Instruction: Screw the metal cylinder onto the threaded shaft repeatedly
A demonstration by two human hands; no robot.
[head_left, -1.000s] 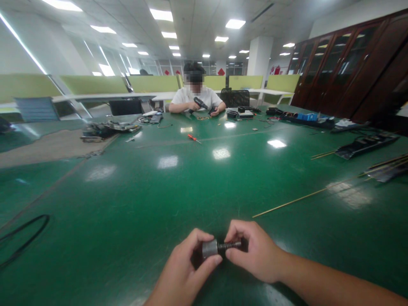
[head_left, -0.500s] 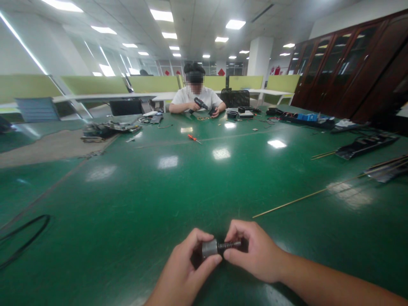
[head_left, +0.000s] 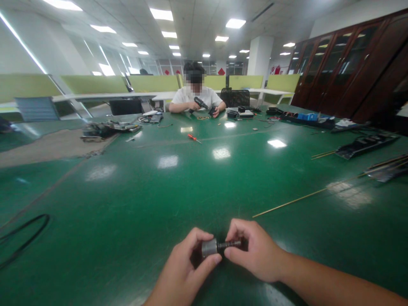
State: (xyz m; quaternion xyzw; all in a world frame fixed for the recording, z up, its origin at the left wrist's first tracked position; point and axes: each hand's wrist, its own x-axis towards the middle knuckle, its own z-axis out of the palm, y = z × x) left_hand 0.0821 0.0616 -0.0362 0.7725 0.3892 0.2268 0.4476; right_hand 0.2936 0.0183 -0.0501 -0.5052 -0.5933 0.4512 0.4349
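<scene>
Low in the head view, my left hand (head_left: 191, 263) is closed around a short grey metal cylinder (head_left: 209, 248), thumb below and index finger above. A thin dark ribbed shaft (head_left: 230, 245) sticks out of the cylinder's right end and lies nearly level. My right hand (head_left: 255, 250) pinches this shaft between thumb and fingers, close to the cylinder. The shaft's far tip points into the right palm. Both hands are just over the green tabletop (head_left: 165, 195); whether the part touches it I cannot tell.
Across the table a person (head_left: 196, 95) in a white shirt holds a power drill (head_left: 200, 103). An orange screwdriver (head_left: 194, 138) lies mid-table. Thin brass-coloured rods (head_left: 293, 200) stretch to the right. A black cable loop (head_left: 35, 238) lies left; electronic parts (head_left: 103, 129) sit farther back.
My right hand has shifted very slightly along the shaft, and my left hand keeps its hold on the cylinder. The person opposite has lowered their head a little.
</scene>
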